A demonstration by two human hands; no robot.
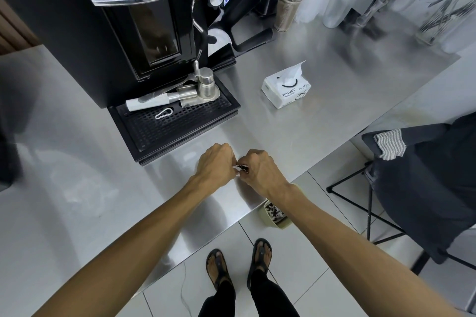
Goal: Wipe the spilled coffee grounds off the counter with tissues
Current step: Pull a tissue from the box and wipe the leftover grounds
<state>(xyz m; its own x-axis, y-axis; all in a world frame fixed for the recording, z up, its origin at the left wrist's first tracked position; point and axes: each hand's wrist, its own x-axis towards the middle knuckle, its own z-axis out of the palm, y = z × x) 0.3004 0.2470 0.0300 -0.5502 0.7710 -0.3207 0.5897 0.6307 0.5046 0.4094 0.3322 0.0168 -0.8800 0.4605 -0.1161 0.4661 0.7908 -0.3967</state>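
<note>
Tissue crumpled, dark with grounds.

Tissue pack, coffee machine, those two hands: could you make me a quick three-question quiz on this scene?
1. True or false: the tissue pack lies on the drip tray.
2. Where do the left hand and right hand meet: A) above the counter's near edge, B) at the tissue pack?
3. What stands on the floor below the right wrist?

Key: 1 false, it lies on the counter; 2 A; 3 a small bin.
</note>
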